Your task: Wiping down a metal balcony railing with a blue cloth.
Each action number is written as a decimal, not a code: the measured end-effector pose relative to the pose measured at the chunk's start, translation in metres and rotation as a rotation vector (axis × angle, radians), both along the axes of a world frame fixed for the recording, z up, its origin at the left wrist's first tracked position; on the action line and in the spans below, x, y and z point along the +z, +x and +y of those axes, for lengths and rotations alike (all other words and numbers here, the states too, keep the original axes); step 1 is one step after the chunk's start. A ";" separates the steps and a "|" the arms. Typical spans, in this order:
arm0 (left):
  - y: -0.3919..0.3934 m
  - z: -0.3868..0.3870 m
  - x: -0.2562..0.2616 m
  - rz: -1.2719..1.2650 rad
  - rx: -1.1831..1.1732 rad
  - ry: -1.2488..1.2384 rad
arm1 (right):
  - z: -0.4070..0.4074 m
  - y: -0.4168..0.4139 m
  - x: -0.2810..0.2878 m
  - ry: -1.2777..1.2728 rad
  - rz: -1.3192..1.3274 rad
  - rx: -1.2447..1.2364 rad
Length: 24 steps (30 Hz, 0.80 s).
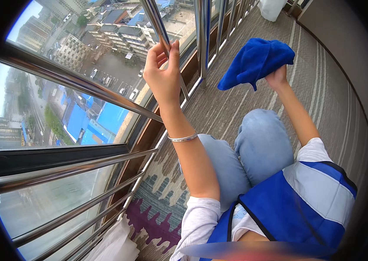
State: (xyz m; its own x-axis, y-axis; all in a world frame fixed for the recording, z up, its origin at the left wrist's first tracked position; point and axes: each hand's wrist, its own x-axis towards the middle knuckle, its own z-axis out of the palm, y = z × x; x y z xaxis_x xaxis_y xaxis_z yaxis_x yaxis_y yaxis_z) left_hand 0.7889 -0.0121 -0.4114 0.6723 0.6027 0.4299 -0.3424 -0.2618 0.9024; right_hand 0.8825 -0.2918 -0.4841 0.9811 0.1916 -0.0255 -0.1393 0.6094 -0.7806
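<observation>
My left hand [164, 70], with a silver bangle [182, 138] on its wrist, is closed around a shiny metal railing bar [156, 23] in front of the window. On the right, my right hand [277, 77] grips a blue cloth [257, 62] from below. The cloth is bunched and hangs over the carpet with its corners loose, hiding most of my right fingers. My bent knees in light blue jeans [263, 140] are below and between the two hands.
Several metal bars of the railing [83, 88] run along the window, which has a dark frame [57, 156]. White curtain fabric [115, 243] lies at the bottom left; more white fabric [271, 8] hangs at the top. Patterned carpet [321, 94] covers the floor beside a pale wall [340, 36].
</observation>
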 end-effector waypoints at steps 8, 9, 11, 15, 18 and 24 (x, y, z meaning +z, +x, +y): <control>0.008 -0.021 -0.003 -0.178 -0.041 -0.129 | -0.064 -0.029 0.017 -0.707 -0.519 -0.195; 0.009 -0.024 0.001 -0.210 -0.018 -0.169 | -0.064 -0.027 0.024 -0.805 -0.627 -0.268; 0.012 -0.030 0.002 -0.230 0.005 -0.189 | -0.068 -0.006 0.016 -0.766 -0.629 -0.314; 0.015 -0.027 -0.004 -0.190 0.013 -0.115 | -0.012 0.028 0.052 -0.911 -1.074 -0.498; 0.017 -0.023 -0.001 -0.228 0.115 0.022 | 0.049 0.080 0.124 -0.586 -0.904 -0.438; 0.029 -0.028 -0.011 -0.248 0.209 0.146 | 0.126 0.213 0.264 -0.475 -1.035 -0.593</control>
